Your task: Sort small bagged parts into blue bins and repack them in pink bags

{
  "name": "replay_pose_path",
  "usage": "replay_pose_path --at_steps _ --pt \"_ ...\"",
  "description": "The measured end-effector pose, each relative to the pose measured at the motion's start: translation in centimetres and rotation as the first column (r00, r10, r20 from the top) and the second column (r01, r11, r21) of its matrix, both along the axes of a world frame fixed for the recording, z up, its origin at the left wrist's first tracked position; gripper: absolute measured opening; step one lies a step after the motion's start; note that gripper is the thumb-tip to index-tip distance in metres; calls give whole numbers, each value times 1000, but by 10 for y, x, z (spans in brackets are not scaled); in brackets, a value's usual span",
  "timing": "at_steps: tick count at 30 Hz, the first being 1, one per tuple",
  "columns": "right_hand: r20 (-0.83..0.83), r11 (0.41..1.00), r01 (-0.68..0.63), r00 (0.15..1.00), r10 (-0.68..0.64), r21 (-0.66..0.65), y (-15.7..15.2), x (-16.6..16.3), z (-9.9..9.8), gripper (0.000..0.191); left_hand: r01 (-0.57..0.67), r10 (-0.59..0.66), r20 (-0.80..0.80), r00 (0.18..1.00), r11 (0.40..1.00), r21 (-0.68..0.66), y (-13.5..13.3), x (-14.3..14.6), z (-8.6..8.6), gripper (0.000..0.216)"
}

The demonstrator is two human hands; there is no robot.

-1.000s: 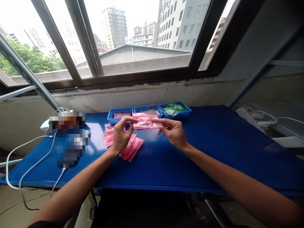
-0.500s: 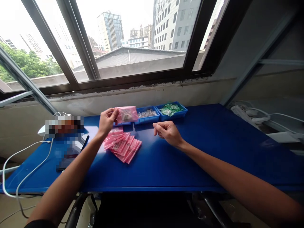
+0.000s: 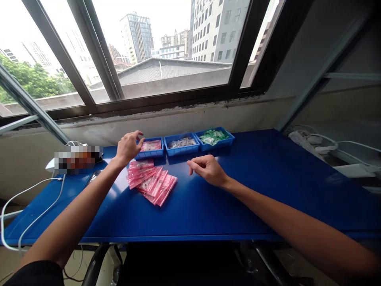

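- At the far side of the blue worktop [image 3: 268, 171], by the wall below the window [image 3: 175, 75], three blue bins stand in a row, close side by side; the left bin [image 3: 149, 154] holds pink packets [image 3: 152, 145]; the middle bin [image 3: 183, 150] holds clear-greyish packets [image 3: 182, 142]; the right bin [image 3: 218, 145] holds green packets [image 3: 213, 137].
- Left hand [image 3: 129, 147]: positioned at the left end of the left bin; grip open, fingers slightly bent and apart from the thumb; no object visible in it; contact with the bin cannot be determined.
- Right hand [image 3: 208, 169]: above the worktop, nearer the person than the middle and right bins; grip loosely closed, fingers curled in and thumb alongside the index finger; no object shows in it; the inside of the palm is hidden.
- Pink pile [image 3: 157, 183]: several flat pink packets, overlapping in a fan on the worktop; located nearer the person than the left bin, between the two forearms; dark printing visible on some, too small to read.
- Left portion of the worktop: white cables [image 3: 38, 186] hang over the edge; an item [image 3: 77, 159] behind them is pixelated, identity not determinable.
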State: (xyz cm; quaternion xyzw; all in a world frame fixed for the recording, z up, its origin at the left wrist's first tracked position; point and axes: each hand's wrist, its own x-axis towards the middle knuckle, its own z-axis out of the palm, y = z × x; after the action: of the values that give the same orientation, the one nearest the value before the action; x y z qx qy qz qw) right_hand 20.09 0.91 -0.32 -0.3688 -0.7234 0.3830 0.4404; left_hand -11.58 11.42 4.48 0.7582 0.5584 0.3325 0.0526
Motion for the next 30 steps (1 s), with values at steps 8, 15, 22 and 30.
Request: replay_pose_path --at_steps 8,15,22,30 --pt "400 923 -258 907 129 286 -3 -7 -9 26 255 -261 -214 941 965 -54 -25 18 -13 39" --pt "494 868 -243 870 -3 434 0 -18 -24 16 333 -323 -168 931 943 31 -55 45 0 38" --pt "317 890 -121 948 -27 439 -1 -17 -19 12 395 -395 15 919 918 -38 -79 61 4 32" --pt "-237 993 112 965 -116 -32 1 -8 -5 28 568 -404 461 790 765 -303 -95 64 -21 60"
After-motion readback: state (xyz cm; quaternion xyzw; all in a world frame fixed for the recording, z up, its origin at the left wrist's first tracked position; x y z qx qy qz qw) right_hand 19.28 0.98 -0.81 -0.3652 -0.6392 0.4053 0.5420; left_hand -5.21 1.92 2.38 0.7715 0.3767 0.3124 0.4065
